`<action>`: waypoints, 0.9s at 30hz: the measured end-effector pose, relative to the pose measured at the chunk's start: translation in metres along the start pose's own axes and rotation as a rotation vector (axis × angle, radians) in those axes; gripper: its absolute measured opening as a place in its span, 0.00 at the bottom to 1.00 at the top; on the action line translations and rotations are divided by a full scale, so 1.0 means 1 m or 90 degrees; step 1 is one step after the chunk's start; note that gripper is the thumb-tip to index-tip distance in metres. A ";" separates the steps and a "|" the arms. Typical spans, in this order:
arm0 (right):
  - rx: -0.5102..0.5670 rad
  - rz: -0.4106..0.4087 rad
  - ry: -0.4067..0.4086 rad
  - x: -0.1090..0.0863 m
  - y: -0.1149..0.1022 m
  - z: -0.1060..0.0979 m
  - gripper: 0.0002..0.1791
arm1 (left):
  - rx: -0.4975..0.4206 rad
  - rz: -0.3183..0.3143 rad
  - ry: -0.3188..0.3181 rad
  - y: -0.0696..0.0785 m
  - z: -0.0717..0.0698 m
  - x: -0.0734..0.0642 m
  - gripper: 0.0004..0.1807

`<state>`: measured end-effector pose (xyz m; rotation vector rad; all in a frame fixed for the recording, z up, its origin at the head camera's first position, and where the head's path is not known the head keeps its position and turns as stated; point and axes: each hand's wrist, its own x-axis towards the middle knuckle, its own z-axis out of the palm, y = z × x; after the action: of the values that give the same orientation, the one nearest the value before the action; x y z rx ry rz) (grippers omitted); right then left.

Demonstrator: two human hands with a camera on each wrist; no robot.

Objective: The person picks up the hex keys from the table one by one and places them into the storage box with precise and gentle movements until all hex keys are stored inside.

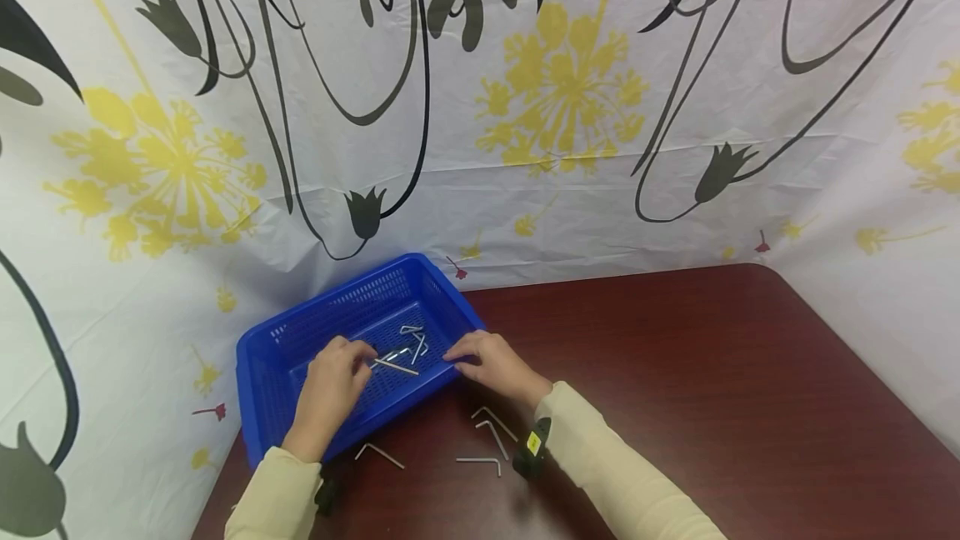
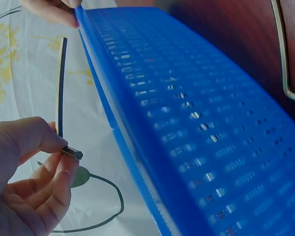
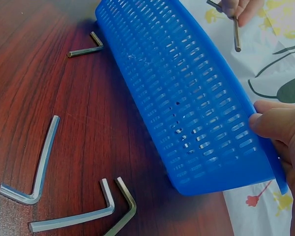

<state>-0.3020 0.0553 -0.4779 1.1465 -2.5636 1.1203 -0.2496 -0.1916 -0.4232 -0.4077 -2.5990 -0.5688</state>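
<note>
My left hand (image 1: 330,394) is over the blue plastic basket (image 1: 258,382), pinching an Allen key (image 2: 62,93) near its bend between thumb and fingertips. The key's long arm (image 1: 396,367) reaches out over the basket's inside. With thumb and fingers, my right hand (image 1: 498,367) grips the basket's rim (image 3: 259,140) at its near right corner. Several metal Allen keys (image 1: 420,347) lie together on the basket floor. On the table in front of the basket lie three Allen keys (image 1: 480,462) close together, while another Allen key (image 1: 381,455) rests farther left.
The dark red-brown table (image 1: 675,373) extends to the right of the basket. A white cloth with yellow and grey flower prints (image 1: 555,232) hangs behind the table and along its sides. The basket stands near the table's back left.
</note>
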 end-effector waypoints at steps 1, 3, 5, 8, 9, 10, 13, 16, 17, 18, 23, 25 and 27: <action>-0.001 0.001 0.000 0.000 0.000 0.000 0.10 | 0.001 -0.002 -0.007 -0.001 -0.001 0.002 0.09; -0.003 0.001 -0.002 0.000 0.000 0.000 0.10 | 0.005 -0.009 -0.022 -0.004 -0.001 0.006 0.09; -0.004 0.005 -0.005 0.000 -0.001 0.000 0.10 | 0.010 -0.015 -0.039 -0.008 -0.002 0.010 0.08; -0.005 0.007 -0.007 0.000 -0.001 -0.001 0.10 | 0.018 -0.021 -0.064 -0.014 -0.001 0.016 0.08; -0.004 0.008 -0.007 0.000 -0.001 -0.001 0.10 | 0.020 -0.023 -0.071 -0.017 -0.001 0.018 0.07; -0.003 0.006 -0.006 0.000 -0.002 -0.001 0.10 | 0.025 -0.024 -0.079 -0.019 0.000 0.020 0.07; -0.003 -0.001 -0.002 0.000 -0.002 -0.001 0.10 | 0.033 -0.030 -0.100 -0.027 0.001 0.026 0.06; 0.000 -0.008 0.002 0.000 -0.002 -0.001 0.11 | 0.033 -0.032 -0.115 -0.034 0.002 0.031 0.06; 0.000 -0.008 0.003 0.000 -0.001 -0.001 0.11 | 0.033 -0.031 -0.117 -0.036 0.002 0.033 0.06; 0.001 -0.008 0.002 0.001 -0.001 -0.001 0.11 | 0.033 -0.030 -0.117 -0.038 0.003 0.034 0.06; 0.006 0.013 -0.007 0.001 0.000 -0.002 0.11 | 0.035 -0.026 -0.116 -0.052 0.008 0.045 0.06; 0.005 0.016 -0.010 0.001 0.000 -0.001 0.11 | 0.031 -0.035 -0.124 -0.057 0.010 0.049 0.06; 0.005 0.016 -0.012 0.000 0.000 -0.001 0.11 | 0.027 -0.046 -0.137 -0.061 0.011 0.053 0.06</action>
<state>-0.3023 0.0559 -0.4766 1.1350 -2.5971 1.1311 -0.3211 -0.2295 -0.4266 -0.3815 -2.8367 -0.5183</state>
